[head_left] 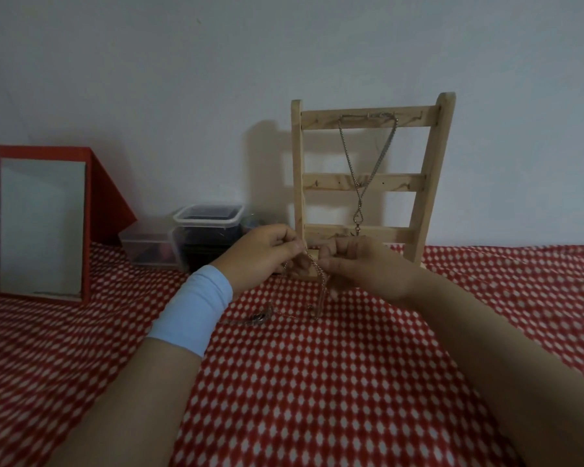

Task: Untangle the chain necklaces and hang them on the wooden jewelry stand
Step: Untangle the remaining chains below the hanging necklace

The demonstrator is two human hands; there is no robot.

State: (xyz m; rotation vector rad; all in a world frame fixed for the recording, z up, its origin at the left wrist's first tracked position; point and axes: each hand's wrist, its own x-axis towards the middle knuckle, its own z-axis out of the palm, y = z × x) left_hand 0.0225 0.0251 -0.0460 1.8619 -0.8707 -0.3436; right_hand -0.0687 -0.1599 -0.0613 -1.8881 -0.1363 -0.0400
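The wooden jewelry stand [368,182], a ladder-like frame with three slats, leans against the wall. One silver chain necklace [358,183] hangs from its top slat, pendant low near the bottom slat. Just in front of the stand's foot, my left hand [267,249] and my right hand [368,264] pinch a thin chain [319,281] between them. The chain droops from my fingers to the cloth, where more of it lies in a small tangled heap [262,316]. A pale blue band wraps my left wrist.
A red-and-white patterned cloth [317,382] covers the surface. A red-framed mirror [41,227] stands at the left. Clear plastic boxes [189,237] with dark contents sit stacked behind my left hand, close to the stand.
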